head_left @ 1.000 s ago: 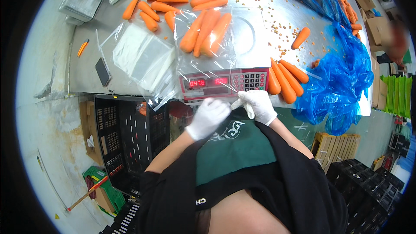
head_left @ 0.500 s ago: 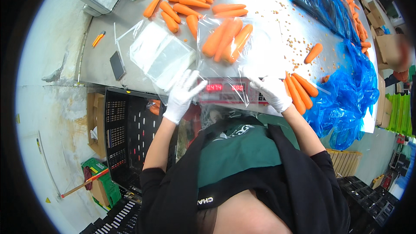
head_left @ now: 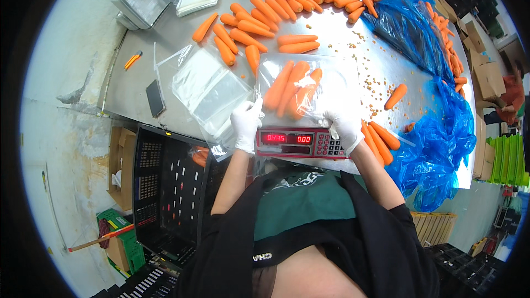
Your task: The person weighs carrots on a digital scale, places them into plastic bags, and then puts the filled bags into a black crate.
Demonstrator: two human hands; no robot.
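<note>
A clear plastic bag (head_left: pixel 270 66) with several carrots (head_left: pixel 298 85) in it lies on the pan of a red weighing scale (head_left: pixel 303 142). Its near left corner is pinched in my left hand (head_left: pixel 245 125), which wears a white glove. My right hand (head_left: pixel 343 131), gloved too, has its fingers closed on the bag's near right edge, just above the keypad. Red digits glow on the scale's display. Beside my left hand lies a stack of flat clear bags (head_left: pixel 207 85). Loose carrots (head_left: pixel 383 142) rest near my right wrist.
More carrots (head_left: pixel 259 19) spread along the far side of the metal table (head_left: pixel 182 33). Blue plastic sheeting (head_left: pixel 436 138) drapes over the right edge. A phone (head_left: pixel 155 98) and an orange cutter (head_left: pixel 133 60) lie left. Below stands a black crate (head_left: pixel 165 187). Another person (head_left: pixel 510 96) is at far right.
Both hands have gone from lying spread by the bag's near edge to gripping its corners. The bag's near edge is drawn up off the scale's front panel, uncovering display and keys.
</note>
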